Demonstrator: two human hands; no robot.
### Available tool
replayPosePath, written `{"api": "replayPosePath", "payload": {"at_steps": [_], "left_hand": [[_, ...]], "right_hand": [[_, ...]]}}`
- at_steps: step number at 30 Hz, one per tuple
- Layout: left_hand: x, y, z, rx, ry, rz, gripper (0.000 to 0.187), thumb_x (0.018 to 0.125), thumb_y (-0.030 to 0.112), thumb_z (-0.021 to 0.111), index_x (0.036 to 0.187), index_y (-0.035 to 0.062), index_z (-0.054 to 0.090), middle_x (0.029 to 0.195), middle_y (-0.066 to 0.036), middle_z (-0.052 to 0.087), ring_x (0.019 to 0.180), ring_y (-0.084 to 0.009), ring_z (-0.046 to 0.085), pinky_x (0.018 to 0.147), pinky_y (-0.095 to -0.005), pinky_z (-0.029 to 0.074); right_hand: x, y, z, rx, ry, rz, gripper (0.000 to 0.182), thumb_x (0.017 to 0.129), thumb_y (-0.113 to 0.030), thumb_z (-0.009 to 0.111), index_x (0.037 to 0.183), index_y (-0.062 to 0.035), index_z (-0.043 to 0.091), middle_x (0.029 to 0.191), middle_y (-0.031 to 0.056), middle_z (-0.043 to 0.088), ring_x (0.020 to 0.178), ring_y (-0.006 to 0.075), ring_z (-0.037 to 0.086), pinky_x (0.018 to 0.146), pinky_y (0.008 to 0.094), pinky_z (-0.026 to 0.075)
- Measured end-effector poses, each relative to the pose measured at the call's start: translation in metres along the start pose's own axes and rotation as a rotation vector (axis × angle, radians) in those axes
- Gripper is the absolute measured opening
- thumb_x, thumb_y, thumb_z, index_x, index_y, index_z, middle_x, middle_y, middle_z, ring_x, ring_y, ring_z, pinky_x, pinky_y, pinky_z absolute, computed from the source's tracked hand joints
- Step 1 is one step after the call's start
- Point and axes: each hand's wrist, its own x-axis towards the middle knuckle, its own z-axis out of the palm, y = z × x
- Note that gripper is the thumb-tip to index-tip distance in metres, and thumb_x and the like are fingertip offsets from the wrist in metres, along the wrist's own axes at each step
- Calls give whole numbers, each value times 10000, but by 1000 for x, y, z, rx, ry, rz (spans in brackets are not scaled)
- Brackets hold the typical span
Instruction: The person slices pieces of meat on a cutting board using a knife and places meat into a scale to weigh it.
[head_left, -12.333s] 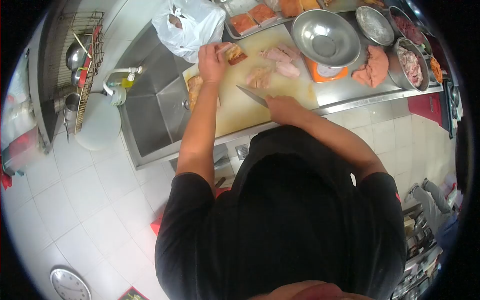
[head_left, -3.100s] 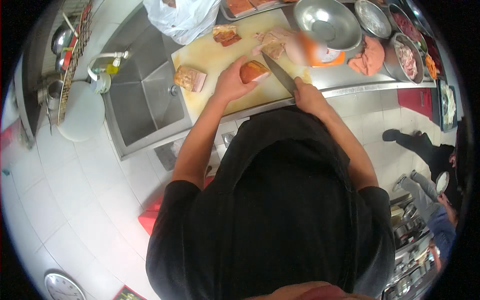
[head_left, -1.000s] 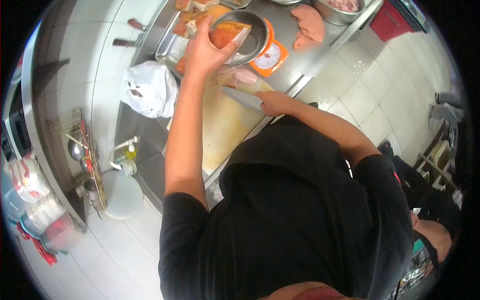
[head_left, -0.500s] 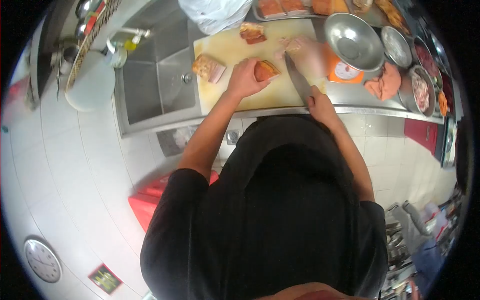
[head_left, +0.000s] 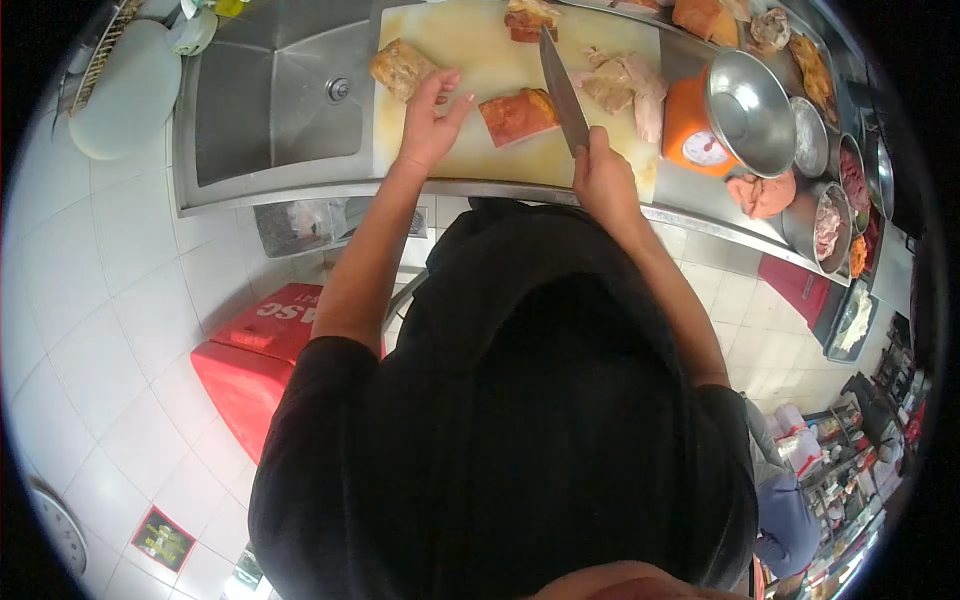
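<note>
My right hand [head_left: 607,183] is wrapped round the handle of a large knife [head_left: 566,95], its blade pointing up and away over the cutting board [head_left: 460,165]. Between the hands a reddish-brown piece of meat [head_left: 519,117] lies on the board. My left hand [head_left: 435,125] holds nothing, fingers apart, just left of that piece. Beyond its fingertips rests a browned chunk of meat [head_left: 402,70]. Another small piece [head_left: 531,20] sits at the board's far edge, and pale meat pieces [head_left: 625,85] lie to the right of the blade.
A steel sink [head_left: 300,110] adjoins the board on the left. To the right stand an orange scale [head_left: 690,135] with a metal bowl [head_left: 752,110], a pinkish cloth [head_left: 762,193] and a bowl of meat [head_left: 822,228]. A red box [head_left: 255,350] is on the floor.
My left hand has let go of the reddish-brown piece and opened, moving left of it. The knife is raised more upright in my right hand. The whole view has shifted.
</note>
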Motion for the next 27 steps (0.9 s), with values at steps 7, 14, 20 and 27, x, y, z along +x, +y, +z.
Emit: {"api": "replayPosePath", "payload": {"at_steps": [7,14,20,27], "left_hand": [[-12,-1,16,-36,-9,19,375,894,190,776,1220,59,647,1171,-127,665,1100,-264,639,910,-378,522],[-9,20,35,183,-105,323,403,842,214,802,1183,50,664,1187,-167,644,1110,-374,616,949,-435,510],[-9,22,49,255,-177,364,451,811,201,828,1188,28,653,1203,-178,633,1144,-388,601,985,-444,499],[-6,19,53,267,-205,351,542,760,269,860,1204,60,628,1219,-165,610,1129,-387,600,973,-463,501]], "right_hand": [[2,-2,16,-35,-15,-7,159,993,-118,528,1065,-24,421,758,302,652,721,518,654,665,621,513],[-1,0,30,-143,-50,24,180,942,-96,546,1067,-27,436,845,272,678,732,499,676,673,599,545],[-4,-3,33,-182,-37,20,176,915,-84,560,1039,-20,453,831,249,679,721,448,701,654,546,579],[1,4,37,-189,-30,26,163,925,-94,547,1040,-27,453,757,235,683,686,452,701,641,562,571]]}}
